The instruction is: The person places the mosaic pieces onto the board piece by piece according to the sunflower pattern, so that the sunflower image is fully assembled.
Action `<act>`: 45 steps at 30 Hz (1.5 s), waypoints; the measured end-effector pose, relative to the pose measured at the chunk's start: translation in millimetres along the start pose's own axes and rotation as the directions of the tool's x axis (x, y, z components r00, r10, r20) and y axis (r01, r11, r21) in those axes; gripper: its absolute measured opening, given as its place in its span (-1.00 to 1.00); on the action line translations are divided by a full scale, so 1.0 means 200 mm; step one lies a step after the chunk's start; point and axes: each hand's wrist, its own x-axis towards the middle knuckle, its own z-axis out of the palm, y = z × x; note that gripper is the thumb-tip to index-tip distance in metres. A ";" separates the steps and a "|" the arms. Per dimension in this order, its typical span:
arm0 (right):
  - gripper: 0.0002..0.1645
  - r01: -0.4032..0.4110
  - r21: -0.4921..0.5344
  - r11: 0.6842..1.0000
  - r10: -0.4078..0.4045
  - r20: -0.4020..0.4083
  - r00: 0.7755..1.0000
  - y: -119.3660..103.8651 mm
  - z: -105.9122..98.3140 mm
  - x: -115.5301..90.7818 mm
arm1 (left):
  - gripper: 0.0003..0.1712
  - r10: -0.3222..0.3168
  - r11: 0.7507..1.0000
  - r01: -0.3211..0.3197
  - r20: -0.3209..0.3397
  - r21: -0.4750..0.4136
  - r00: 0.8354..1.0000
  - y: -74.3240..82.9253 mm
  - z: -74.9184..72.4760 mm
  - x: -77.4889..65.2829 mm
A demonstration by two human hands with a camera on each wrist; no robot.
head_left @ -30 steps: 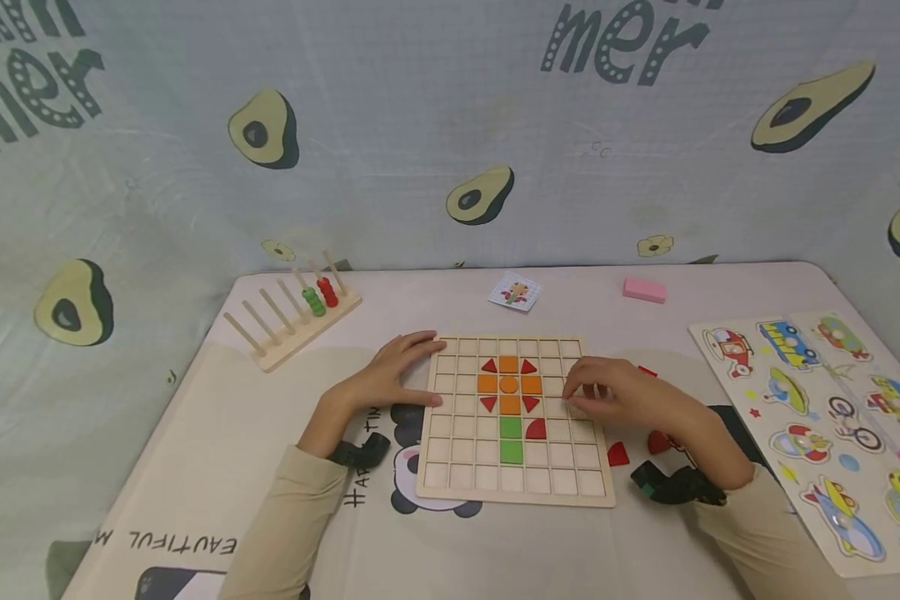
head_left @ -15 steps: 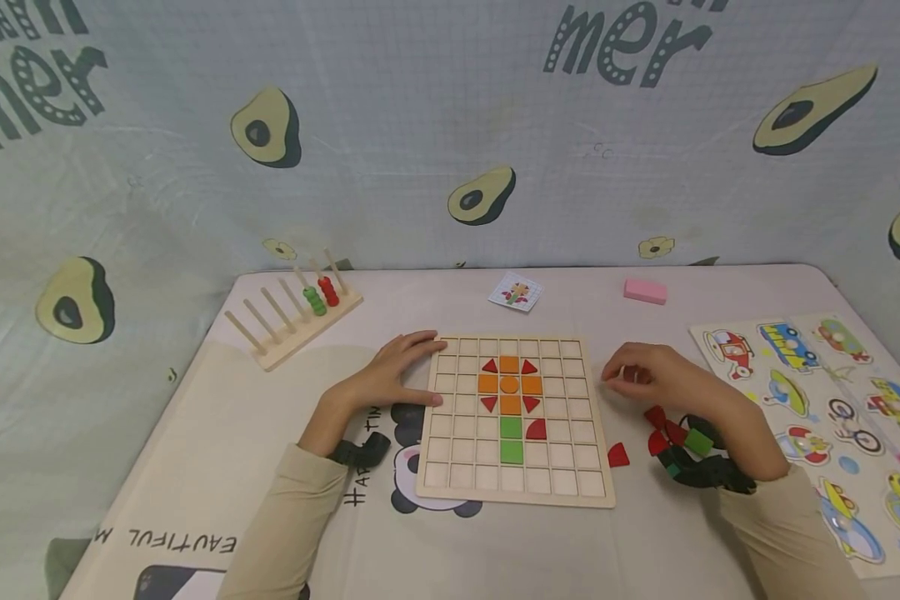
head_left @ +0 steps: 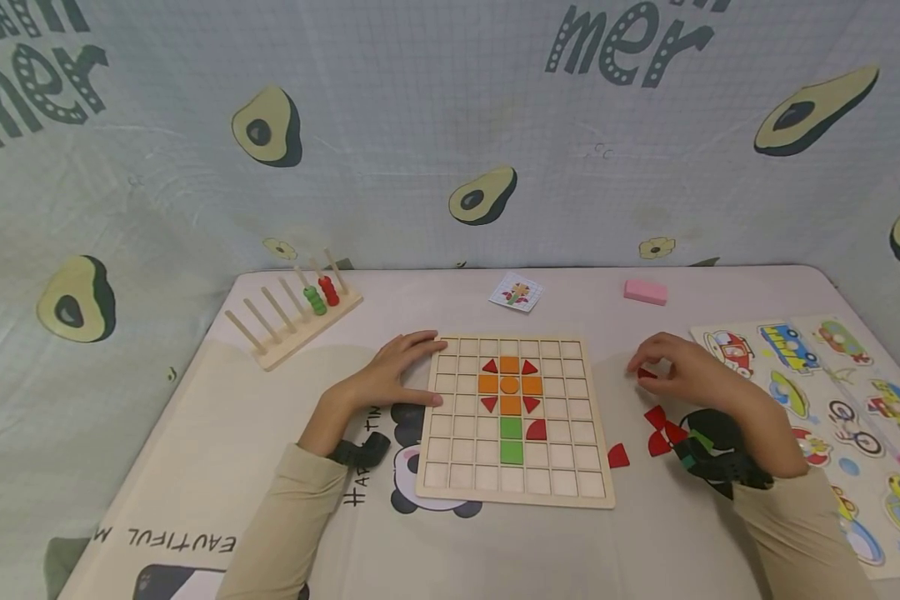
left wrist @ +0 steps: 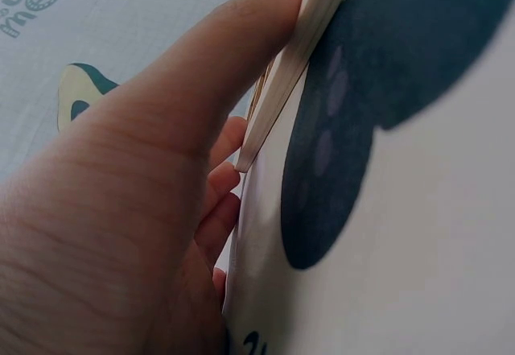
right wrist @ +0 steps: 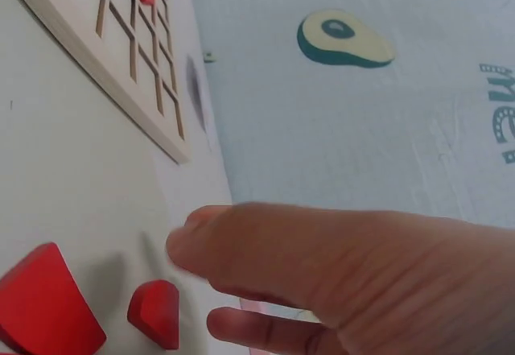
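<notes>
A wooden grid board (head_left: 456, 482) lies on the table with orange, green and red pieces in its cells. My left hand (head_left: 390, 372) rests at its left side, fingers spread, with thumb and index finger touching the edge. In the left wrist view the thumb (left wrist: 201, 65) lies along the board's edge (left wrist: 282, 81). Right of the board, my right hand (head_left: 686, 375) hovers with loosely bent fingers over a red piece (head_left: 647, 373). The right wrist view shows thumb and finger apart, near a small red piece (right wrist: 154, 315), holding nothing visible.
Several red pieces (head_left: 657, 443) and a green piece lie by the right wrist; one red quarter piece (head_left: 618, 455) sits nearer the board. A vehicle puzzle board (head_left: 783, 387) is at right. A peg stand (head_left: 311, 327), pattern card (head_left: 516, 292) and pink block (head_left: 645, 291) stand farther back.
My right hand has moved right, from above the board's right edge to the red piece beyond it. The left hand and the pieces on the board have stayed put.
</notes>
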 end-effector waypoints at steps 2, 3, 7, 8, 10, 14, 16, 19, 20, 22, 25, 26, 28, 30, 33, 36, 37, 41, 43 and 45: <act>-0.81 -0.025 0.011 1.000 0.025 0.022 0.999 0.00 -0.01 0.00 | -0.03 0.001 1.000 -0.001 0.000 0.000 1.000 0.00 0.00 0.00; -0.79 -0.035 0.016 0.999 0.034 0.032 0.999 0.00 -0.01 -0.01 | -0.03 0.001 1.000 -0.001 0.001 0.001 1.000 0.00 0.00 0.00; -0.71 -0.044 0.052 0.998 0.040 0.062 0.997 0.01 -0.01 -0.02 | -0.02 0.002 1.000 -0.002 0.003 0.007 1.000 -0.01 0.00 0.00; -0.70 -0.042 0.061 0.997 0.038 0.067 0.997 0.01 -0.01 -0.02 | -0.02 0.003 1.000 -0.003 0.003 0.007 1.000 -0.02 0.00 0.00; -0.67 -0.042 0.077 0.996 0.036 0.076 0.996 0.01 -0.01 -0.02 | -0.01 0.003 1.000 -0.003 0.004 0.008 1.000 -0.02 0.01 0.00; -0.66 -0.046 0.086 0.995 0.039 0.084 0.996 0.02 0.00 -0.02 | -0.01 -0.002 1.000 0.002 0.003 0.005 1.000 -0.02 0.01 0.00; -0.68 -0.038 0.081 0.996 0.031 0.081 0.996 0.02 0.01 -0.01 | -0.01 -0.004 1.000 0.004 0.004 0.004 1.000 -0.02 0.01 0.00; -0.71 -0.010 0.069 0.998 0.005 0.071 0.997 0.02 0.02 0.00 | -0.01 -0.005 1.000 0.005 0.005 0.005 1.000 -0.02 0.01 0.00; -0.71 0.003 0.069 0.998 -0.008 0.068 0.998 0.02 0.02 0.00 | -0.01 -0.004 1.000 0.004 0.006 0.005 1.000 -0.02 0.01 0.00; -0.71 0.013 0.069 0.997 -0.017 0.065 0.998 0.02 0.03 0.00 | -0.01 -0.002 1.000 0.002 0.006 0.005 1.000 -0.02 0.01 0.00; -0.69 0.006 0.070 0.997 -0.011 0.071 0.997 0.01 0.04 0.00 | -0.01 0.000 1.000 0.000 0.006 0.005 1.000 -0.01 0.00 0.00; -0.68 -0.003 0.071 0.997 -0.002 0.074 0.997 0.01 0.04 0.01 | -0.01 0.000 1.000 0.000 0.006 0.004 1.000 -0.01 0.00 0.00; -0.68 -0.016 0.068 0.998 0.011 0.082 0.997 0.00 0.04 0.01 | -0.01 -0.002 1.000 0.002 0.007 0.004 1.000 -0.01 0.00 0.00; -0.69 -0.024 0.065 0.998 0.018 0.095 0.995 0.00 0.05 0.02 | -0.02 -0.004 1.000 0.004 0.008 0.002 1.000 -0.02 0.00 0.00; -0.71 -0.026 0.068 0.997 0.018 0.116 0.993 -0.02 0.05 0.02 | -0.02 -0.005 1.000 0.005 0.007 0.002 1.000 -0.02 0.01 0.01; -0.71 -0.016 0.078 0.997 0.005 0.135 0.991 -0.03 0.06 0.03 | -0.02 -0.008 1.000 0.008 0.005 0.002 1.000 -0.02 0.01 0.01; -0.72 -0.008 0.082 0.997 -0.004 0.137 0.991 -0.04 0.06 0.03 | -0.02 -0.008 1.000 0.008 0.005 0.003 1.000 -0.02 0.01 0.01; -0.72 0.021 0.099 0.995 -0.035 0.144 0.989 -0.06 0.06 0.04 | -0.02 -0.011 1.000 0.011 0.005 0.004 1.000 -0.02 0.01 0.01; -0.73 0.036 0.101 0.994 -0.050 0.144 0.988 -0.08 0.05 0.04 | -0.02 -0.009 1.000 0.009 0.006 0.003 1.000 -0.02 0.01 0.01; -0.73 0.042 0.100 0.994 -0.057 0.146 0.988 -0.10 0.05 0.04 | -0.02 -0.006 1.000 0.006 0.007 0.001 1.000 -0.02 0.01 0.01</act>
